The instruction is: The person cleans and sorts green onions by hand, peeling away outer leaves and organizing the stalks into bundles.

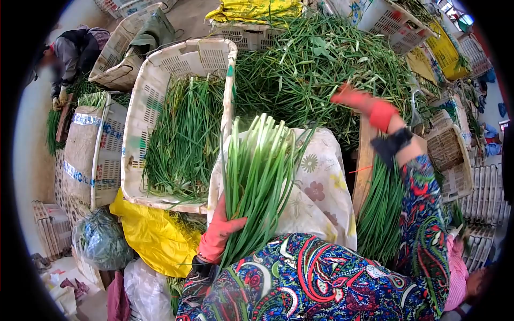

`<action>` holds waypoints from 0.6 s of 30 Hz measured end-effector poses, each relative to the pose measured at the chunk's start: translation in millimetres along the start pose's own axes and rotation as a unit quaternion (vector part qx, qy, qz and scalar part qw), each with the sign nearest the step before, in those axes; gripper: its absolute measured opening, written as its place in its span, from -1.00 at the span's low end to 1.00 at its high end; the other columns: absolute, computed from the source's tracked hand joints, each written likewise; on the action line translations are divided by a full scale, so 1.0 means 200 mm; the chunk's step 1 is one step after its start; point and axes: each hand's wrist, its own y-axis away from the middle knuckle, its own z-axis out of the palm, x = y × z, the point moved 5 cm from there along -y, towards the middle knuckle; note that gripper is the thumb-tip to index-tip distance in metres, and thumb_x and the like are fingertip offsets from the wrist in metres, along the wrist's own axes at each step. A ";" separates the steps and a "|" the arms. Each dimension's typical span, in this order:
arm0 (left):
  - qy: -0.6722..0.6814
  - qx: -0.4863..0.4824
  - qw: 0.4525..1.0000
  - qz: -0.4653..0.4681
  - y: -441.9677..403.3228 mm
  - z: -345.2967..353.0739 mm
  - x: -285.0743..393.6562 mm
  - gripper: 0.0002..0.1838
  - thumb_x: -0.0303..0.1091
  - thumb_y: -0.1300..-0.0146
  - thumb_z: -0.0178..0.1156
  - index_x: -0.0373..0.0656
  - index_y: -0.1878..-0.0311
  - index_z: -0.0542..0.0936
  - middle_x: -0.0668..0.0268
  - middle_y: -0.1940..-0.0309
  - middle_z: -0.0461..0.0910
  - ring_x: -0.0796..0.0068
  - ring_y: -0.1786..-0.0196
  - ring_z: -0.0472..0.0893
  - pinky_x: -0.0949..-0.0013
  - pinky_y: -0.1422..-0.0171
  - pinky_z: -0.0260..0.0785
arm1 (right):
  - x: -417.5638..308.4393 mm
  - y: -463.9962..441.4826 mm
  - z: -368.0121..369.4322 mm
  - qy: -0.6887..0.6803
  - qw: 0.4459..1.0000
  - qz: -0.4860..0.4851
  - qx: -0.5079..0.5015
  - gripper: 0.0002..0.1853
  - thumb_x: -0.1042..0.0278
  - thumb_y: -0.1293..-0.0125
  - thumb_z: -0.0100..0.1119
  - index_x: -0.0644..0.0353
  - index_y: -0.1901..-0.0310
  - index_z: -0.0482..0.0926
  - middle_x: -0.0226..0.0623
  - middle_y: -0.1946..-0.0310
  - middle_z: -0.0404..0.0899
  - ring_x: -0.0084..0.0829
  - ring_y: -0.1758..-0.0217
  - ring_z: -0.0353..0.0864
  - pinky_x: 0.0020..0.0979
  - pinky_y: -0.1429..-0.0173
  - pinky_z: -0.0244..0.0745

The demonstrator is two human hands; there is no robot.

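Note:
My left hand (219, 230), in a red glove, is wrapped around the lower left side of a bundle of garlic chives (262, 171). The bundle's pale cut ends point away from me, and it rests over the flowered cloth (316, 187) on my lap. My right hand (364, 104), also red-gloved and slightly blurred, reaches out over a large loose heap of green leaves (316, 64). Its fingers look stretched out toward the left, with nothing visible in them. Below my right forearm, more chives (380, 208) lie beside a wooden board (364, 166).
A white plastic crate (134, 144) with chives laid inside stands at the left front. Yellow plastic sheeting (152, 230) and a clear bag of greens (101, 241) lie near it. Another person (75, 53) bends over chives at the far left. Stacked crates (487, 192) line the right.

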 end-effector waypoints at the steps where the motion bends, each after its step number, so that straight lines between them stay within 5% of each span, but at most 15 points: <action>1: -0.003 0.000 1.000 0.008 -0.01 0.00 0.00 -0.10 -0.61 0.15 0.21 -0.18 -0.34 0.04 0.22 -0.23 0.21 0.36 -0.28 0.23 0.31 -0.34 0.03 | -0.09 0.24 0.25 -0.212 0.949 0.106 -0.207 -0.12 -0.26 0.03 0.20 0.00 -0.28 0.15 -0.17 -0.21 0.24 -0.35 -0.26 0.23 -0.19 -0.22 0.20; 3: -0.015 -0.003 1.000 0.021 -0.02 0.00 0.02 -0.09 -0.60 0.16 0.21 -0.18 -0.34 0.04 0.23 -0.24 0.21 0.35 -0.28 0.23 0.31 -0.34 0.03 | -0.20 0.48 0.64 -0.437 0.829 0.078 -0.341 -0.32 -0.21 -0.10 0.11 -0.08 -0.21 0.25 -0.35 -0.09 0.39 -0.42 -0.12 0.39 -0.31 -0.12 0.31; 5: -0.011 -0.018 1.000 0.007 -0.02 0.02 0.03 -0.09 -0.62 0.14 0.20 -0.18 -0.35 0.01 0.22 -0.24 0.20 0.36 -0.29 0.22 0.30 -0.35 0.02 | -0.29 0.52 0.89 -0.552 0.717 -0.006 -0.425 -0.29 -0.22 -0.10 0.11 -0.03 -0.23 0.23 -0.31 -0.12 0.38 -0.42 -0.14 0.37 -0.30 -0.16 0.31; 7: -0.036 -0.026 0.999 -0.004 -0.02 0.07 0.05 -0.09 -0.63 0.12 0.19 -0.18 -0.35 0.00 0.22 -0.24 0.19 0.36 -0.30 0.20 0.31 -0.35 0.01 | -0.58 0.58 0.85 -0.622 0.695 -0.152 -0.326 -0.25 -0.22 -0.10 0.11 0.05 -0.24 0.20 -0.27 -0.14 0.35 -0.40 -0.17 0.35 -0.26 -0.22 0.26; 9: -0.101 -0.041 0.994 0.010 -0.03 0.11 0.04 -0.09 -0.65 0.06 0.16 -0.19 -0.37 -0.06 0.21 -0.26 0.16 0.39 -0.30 0.18 0.35 -0.35 -0.01 | -0.70 0.54 0.84 -0.703 0.614 -0.148 -0.327 -0.12 -0.11 -0.11 0.16 0.18 -0.32 -0.02 -0.16 -0.11 0.36 -0.33 -0.16 0.37 -0.26 -0.25 0.23; 13: -0.122 -0.025 0.992 0.009 -0.03 0.10 0.00 -0.12 -0.64 0.02 0.14 -0.22 -0.37 -0.09 0.19 -0.25 0.17 0.41 -0.29 0.19 0.36 -0.34 0.00 | -0.85 0.50 0.78 -0.636 0.677 -0.149 -0.340 -0.09 0.10 -0.16 0.16 0.15 -0.36 -0.24 -0.15 -0.06 0.39 -0.32 -0.06 0.45 -0.27 -0.20 0.30; 18: -0.208 -0.062 0.976 0.007 -0.03 0.15 0.05 -0.21 -0.57 -0.05 0.14 -0.22 -0.34 -0.01 0.22 -0.20 0.26 0.41 -0.23 0.27 0.35 -0.31 0.06 | -0.97 0.56 0.73 -0.656 0.671 -0.090 -0.335 -0.34 0.36 -0.18 0.10 0.16 -0.28 0.05 -0.17 0.09 0.48 -0.35 0.06 0.53 -0.30 -0.07 0.43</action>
